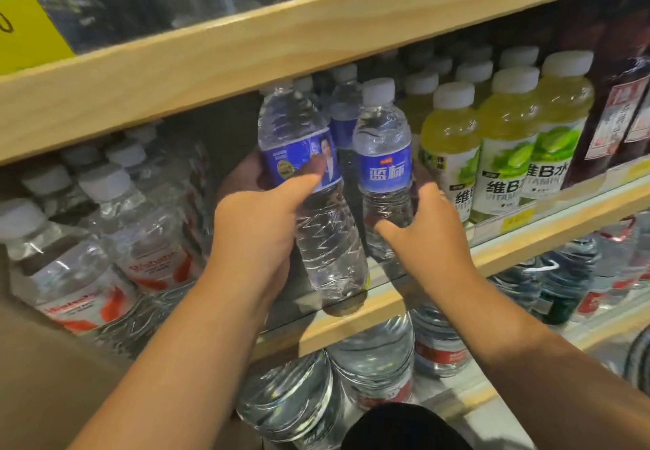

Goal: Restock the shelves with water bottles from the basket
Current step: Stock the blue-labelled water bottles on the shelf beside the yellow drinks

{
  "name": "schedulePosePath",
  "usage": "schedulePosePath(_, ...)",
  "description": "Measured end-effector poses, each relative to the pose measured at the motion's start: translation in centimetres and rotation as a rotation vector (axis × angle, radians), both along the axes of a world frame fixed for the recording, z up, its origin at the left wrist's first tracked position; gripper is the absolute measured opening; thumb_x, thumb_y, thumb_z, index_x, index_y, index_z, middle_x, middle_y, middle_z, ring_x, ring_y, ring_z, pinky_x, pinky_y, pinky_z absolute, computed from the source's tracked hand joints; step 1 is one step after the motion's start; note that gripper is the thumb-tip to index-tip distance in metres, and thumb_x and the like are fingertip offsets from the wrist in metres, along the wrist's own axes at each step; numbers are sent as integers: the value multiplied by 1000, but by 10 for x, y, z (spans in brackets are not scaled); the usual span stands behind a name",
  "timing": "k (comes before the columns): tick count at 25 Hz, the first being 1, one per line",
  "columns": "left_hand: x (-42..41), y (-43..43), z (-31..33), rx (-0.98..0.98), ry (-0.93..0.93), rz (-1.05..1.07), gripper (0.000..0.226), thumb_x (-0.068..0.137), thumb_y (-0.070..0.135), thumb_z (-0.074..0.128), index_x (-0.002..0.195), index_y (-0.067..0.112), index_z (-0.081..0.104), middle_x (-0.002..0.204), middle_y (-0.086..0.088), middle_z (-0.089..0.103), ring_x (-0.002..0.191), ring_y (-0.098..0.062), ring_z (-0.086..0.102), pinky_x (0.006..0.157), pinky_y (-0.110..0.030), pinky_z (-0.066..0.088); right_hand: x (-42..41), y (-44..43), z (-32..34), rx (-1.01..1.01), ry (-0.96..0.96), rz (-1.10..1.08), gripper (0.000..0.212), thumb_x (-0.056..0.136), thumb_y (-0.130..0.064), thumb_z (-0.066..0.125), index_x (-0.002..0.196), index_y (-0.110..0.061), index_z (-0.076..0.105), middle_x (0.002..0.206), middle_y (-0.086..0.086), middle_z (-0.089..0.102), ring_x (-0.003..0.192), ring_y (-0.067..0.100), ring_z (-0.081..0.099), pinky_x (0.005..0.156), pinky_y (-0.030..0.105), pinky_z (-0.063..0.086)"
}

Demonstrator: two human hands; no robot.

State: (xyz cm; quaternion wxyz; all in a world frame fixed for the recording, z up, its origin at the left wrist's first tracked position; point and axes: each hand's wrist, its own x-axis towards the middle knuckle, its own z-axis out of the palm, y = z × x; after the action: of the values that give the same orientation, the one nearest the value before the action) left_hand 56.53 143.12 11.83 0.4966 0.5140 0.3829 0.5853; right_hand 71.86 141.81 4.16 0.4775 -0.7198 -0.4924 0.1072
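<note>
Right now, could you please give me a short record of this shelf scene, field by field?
Left: the left hand grips the tilted bottle, whose base is at the front edge of the shelf
Right: the right hand holds the upright bottle low on its body
Both bottles: clear water, blue labels
Right neighbours: green vitamin drinks, white caps
Left neighbours: red-label bottles
Below: large bottles
Basket: not visible
</note>
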Motion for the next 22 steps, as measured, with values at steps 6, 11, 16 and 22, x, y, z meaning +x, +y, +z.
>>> schedulePosePath(6, 17, 17, -18, 159, 216, 92, 51, 77, 6, 77, 123, 19, 60, 95, 15, 72, 89, 2, 69, 78, -17, 54, 5, -2, 4, -26, 22, 24, 49, 73, -34, 80, 91, -16, 38, 89, 1, 44, 75, 18, 42, 60, 28, 29)
schedulePosePath(11, 27, 28, -46, 115, 196, 132, 65, 79, 10, 76, 137, 20, 50, 103, 22, 65, 90, 15, 63, 76, -7, 49, 7, -3, 2, -30, -1, 64, 48, 74, -38, 79, 92, -17, 39, 84, -5, 41, 73, 13, 41, 54, 24, 28)
schedulePosePath(16, 26, 34, -54, 68, 284, 95, 65, 74, 15, 81, 131, 30, 53, 105, 19, 70, 96, 4, 66, 83, -19, 51, 7, -4, 2, -43, -31, 50, 49, 75, -38, 79, 92, -16, 38, 90, -1, 42, 78, 17, 43, 65, 28, 32)
schedulePosePath(22, 6, 12, -61, -56, 752, 50, 40, 73, 37, 80, 106, 36, 58, 86, 20, 67, 85, -3, 65, 74, -20, 51, 6, -6, 1, -42, -96, 38, 52, 74, -38, 79, 94, -16, 36, 96, 2, 44, 80, 18, 43, 66, 28, 33)
